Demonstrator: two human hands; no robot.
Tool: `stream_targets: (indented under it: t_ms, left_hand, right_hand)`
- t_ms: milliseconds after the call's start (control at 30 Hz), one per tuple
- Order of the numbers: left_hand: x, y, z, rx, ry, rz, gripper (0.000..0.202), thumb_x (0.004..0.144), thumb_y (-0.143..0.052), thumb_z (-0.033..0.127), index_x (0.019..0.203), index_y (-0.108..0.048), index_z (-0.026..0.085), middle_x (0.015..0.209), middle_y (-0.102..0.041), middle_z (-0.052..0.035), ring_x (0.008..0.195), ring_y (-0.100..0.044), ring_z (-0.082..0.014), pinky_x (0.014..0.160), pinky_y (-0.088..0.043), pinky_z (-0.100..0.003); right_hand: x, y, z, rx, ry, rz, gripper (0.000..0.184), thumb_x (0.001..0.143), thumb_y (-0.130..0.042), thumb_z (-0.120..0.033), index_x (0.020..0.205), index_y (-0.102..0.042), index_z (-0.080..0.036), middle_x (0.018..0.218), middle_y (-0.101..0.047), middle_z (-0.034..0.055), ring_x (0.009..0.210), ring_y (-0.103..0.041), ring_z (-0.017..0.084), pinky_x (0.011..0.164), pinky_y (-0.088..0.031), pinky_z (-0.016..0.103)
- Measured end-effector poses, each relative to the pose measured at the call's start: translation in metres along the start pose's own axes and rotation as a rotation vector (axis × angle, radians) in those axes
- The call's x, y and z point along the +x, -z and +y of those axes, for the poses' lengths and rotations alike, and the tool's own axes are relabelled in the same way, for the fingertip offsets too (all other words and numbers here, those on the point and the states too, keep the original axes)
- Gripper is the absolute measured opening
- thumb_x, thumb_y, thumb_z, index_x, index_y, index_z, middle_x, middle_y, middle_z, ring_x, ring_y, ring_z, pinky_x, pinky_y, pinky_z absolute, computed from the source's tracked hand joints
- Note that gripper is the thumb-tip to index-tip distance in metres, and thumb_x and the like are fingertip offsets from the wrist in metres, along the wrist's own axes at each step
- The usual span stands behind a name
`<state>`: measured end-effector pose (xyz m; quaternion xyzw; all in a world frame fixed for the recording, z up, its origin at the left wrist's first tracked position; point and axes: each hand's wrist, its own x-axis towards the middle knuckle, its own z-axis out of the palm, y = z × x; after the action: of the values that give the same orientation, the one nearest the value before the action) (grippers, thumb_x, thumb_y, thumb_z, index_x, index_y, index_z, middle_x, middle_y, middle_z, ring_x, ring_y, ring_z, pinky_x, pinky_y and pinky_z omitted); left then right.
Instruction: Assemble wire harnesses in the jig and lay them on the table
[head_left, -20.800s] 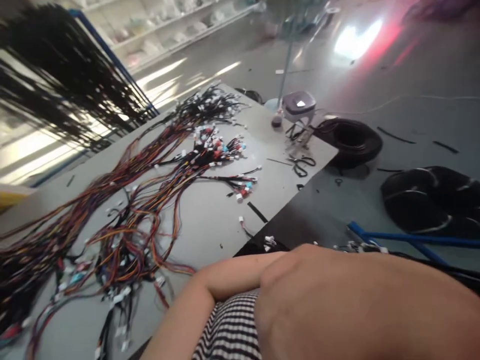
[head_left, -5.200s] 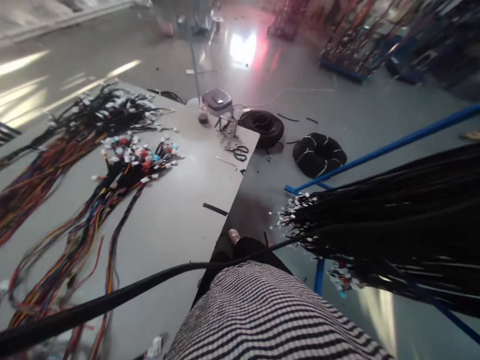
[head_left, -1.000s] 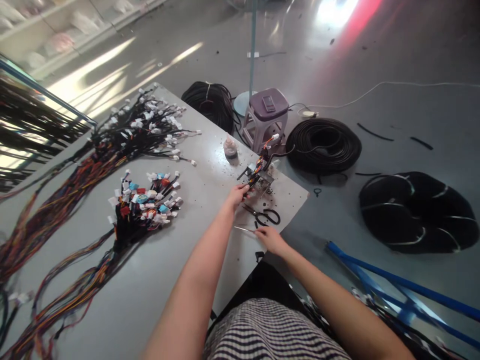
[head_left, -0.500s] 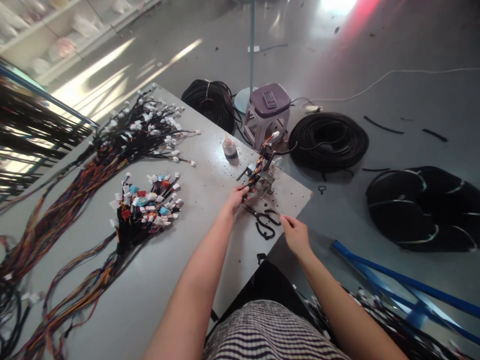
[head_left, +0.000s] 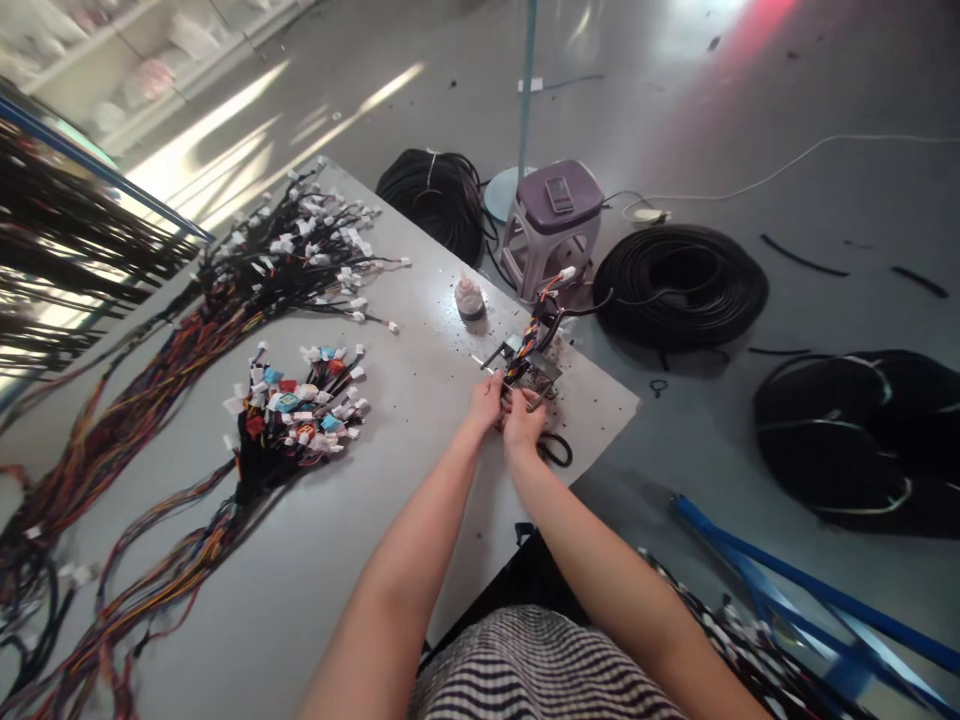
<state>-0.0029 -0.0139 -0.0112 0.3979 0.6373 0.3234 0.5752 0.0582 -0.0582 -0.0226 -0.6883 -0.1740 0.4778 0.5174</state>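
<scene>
My left hand (head_left: 487, 402) is closed around the lower end of a wire harness (head_left: 535, 330), whose orange strands and white connector point away from me. Right beside it, my right hand (head_left: 523, 422) has its fingers closed at the same end of the bundle. What those fingers pinch is too small to make out; a thin pale rod shows near the fingertips of both hands. The harness lies over a dark metal fixture (head_left: 541, 372) on the table. Black-handled scissors (head_left: 559, 452) lie under my right hand, with one handle loop showing and the rest hidden.
A small bottle (head_left: 469, 298) stands beyond my hands. Harness bundles with white connectors (head_left: 300, 245) and coloured connectors (head_left: 300, 405) cover the left of the table (head_left: 405, 430). Past its edge are a purple stool (head_left: 559, 195) with a phone, black tubing coils (head_left: 679, 285) and a blue frame (head_left: 780, 560).
My right hand has moved left and away from me, from beside the scissors to the harness at my left hand. The view has shifted slightly.
</scene>
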Motion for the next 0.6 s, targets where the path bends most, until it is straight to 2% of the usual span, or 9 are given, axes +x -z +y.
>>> stream_targets:
  t_ms: [67, 167, 200, 233, 300, 367, 433, 533, 600]
  left_hand:
    - [0.0, 0.002, 0.002, 0.006, 0.034, -0.026, 0.064, 0.084, -0.041, 0.074, 0.056, -0.048, 0.017, 0.045, -0.044, 0.0018, 0.043, -0.038, -0.0091, 0.046, -0.028, -0.023]
    - [-0.001, 0.008, 0.005, 0.044, 0.085, -0.119, 0.07, 0.085, -0.036, 0.078, 0.051, -0.046, 0.018, 0.04, -0.04, 0.0015, 0.04, -0.035, -0.0087, 0.044, -0.026, -0.024]
    - [-0.001, 0.009, 0.006, 0.051, 0.092, -0.136, 0.071, 0.085, -0.035, 0.078, 0.052, -0.048, 0.017, 0.04, -0.04, 0.0014, 0.039, -0.035, -0.0086, 0.044, -0.026, -0.024]
    - [-0.001, 0.01, 0.007, 0.05, 0.102, -0.142, 0.07, 0.086, -0.036, 0.077, 0.054, -0.052, 0.016, 0.041, -0.042, 0.0011, 0.039, -0.035, -0.0086, 0.044, -0.026, -0.024]
    - [-0.001, 0.01, 0.008, 0.021, 0.135, -0.135, 0.068, 0.087, -0.038, 0.075, 0.062, -0.059, 0.015, 0.046, -0.048, 0.0, 0.04, -0.038, -0.0091, 0.043, -0.027, -0.024]
    - [0.0, 0.009, 0.009, -0.023, 0.167, -0.133, 0.065, 0.088, -0.041, 0.072, 0.068, -0.062, 0.014, 0.05, -0.053, -0.0013, 0.041, -0.041, -0.0095, 0.043, -0.03, -0.024]
    - [0.0, 0.011, 0.008, -0.056, 0.181, -0.143, 0.062, 0.089, -0.044, 0.069, 0.068, -0.063, 0.013, 0.052, -0.055, -0.0023, 0.042, -0.043, -0.0095, 0.045, -0.032, -0.024]
    - [0.0, 0.018, 0.008, -0.077, 0.199, -0.156, 0.058, 0.09, -0.048, 0.063, 0.068, -0.064, 0.012, 0.056, -0.06, -0.0039, 0.046, -0.047, -0.0097, 0.048, -0.036, -0.023]
    - [0.0, 0.023, 0.01, -0.086, 0.23, -0.187, 0.056, 0.091, -0.05, 0.061, 0.07, -0.066, 0.011, 0.06, -0.065, -0.0055, 0.049, -0.051, -0.0105, 0.052, -0.04, -0.023]
  right_hand:
    - [-0.001, 0.006, -0.007, -0.005, -0.087, -0.063, 0.045, 0.079, -0.055, -0.056, 0.103, -0.05, -0.018, 0.072, -0.058, 0.0009, 0.051, -0.05, 0.012, 0.043, -0.038, 0.022]
    - [0.025, 0.049, -0.04, -0.274, -0.177, -0.499, 0.04, 0.07, -0.067, -0.048, 0.093, -0.058, -0.016, 0.067, -0.06, 0.0013, 0.048, -0.049, 0.013, 0.045, -0.038, 0.024]
    - [0.041, 0.067, -0.056, -0.418, -0.133, -0.63, 0.037, 0.069, -0.069, -0.045, 0.089, -0.062, -0.015, 0.069, -0.062, 0.0029, 0.052, -0.052, 0.014, 0.049, -0.041, 0.026]
    - [0.059, 0.082, -0.073, -0.56, -0.007, -0.664, 0.033, 0.069, -0.068, -0.042, 0.087, -0.065, -0.015, 0.073, -0.064, 0.0044, 0.059, -0.055, 0.016, 0.056, -0.044, 0.028]
    - [0.098, 0.098, -0.104, -0.818, 0.365, -0.555, 0.031, 0.073, -0.063, -0.034, 0.096, -0.07, -0.015, 0.089, -0.067, 0.0079, 0.077, -0.059, 0.02, 0.072, -0.045, 0.032]
    - [0.132, 0.092, -0.125, -1.059, 0.739, -0.505, 0.036, 0.074, -0.058, -0.024, 0.107, -0.07, -0.015, 0.107, -0.066, 0.0113, 0.097, -0.057, 0.025, 0.087, -0.041, 0.038]
    - [0.158, 0.07, -0.131, -1.288, 0.987, -0.626, 0.034, 0.073, -0.057, -0.02, 0.104, -0.071, -0.012, 0.109, -0.065, 0.0139, 0.104, -0.055, 0.027, 0.094, -0.035, 0.041]
    - [0.18, 0.035, -0.118, -1.511, 1.039, -0.837, 0.017, 0.07, -0.064, -0.023, 0.079, -0.072, -0.01, 0.085, -0.067, 0.0138, 0.088, -0.059, 0.026, 0.087, -0.037, 0.038]
    - [0.187, 0.021, -0.1, -1.487, 0.969, -0.745, 0.012, 0.067, -0.068, -0.022, 0.063, -0.067, -0.011, 0.07, -0.065, 0.0119, 0.078, -0.06, 0.023, 0.077, -0.039, 0.034]
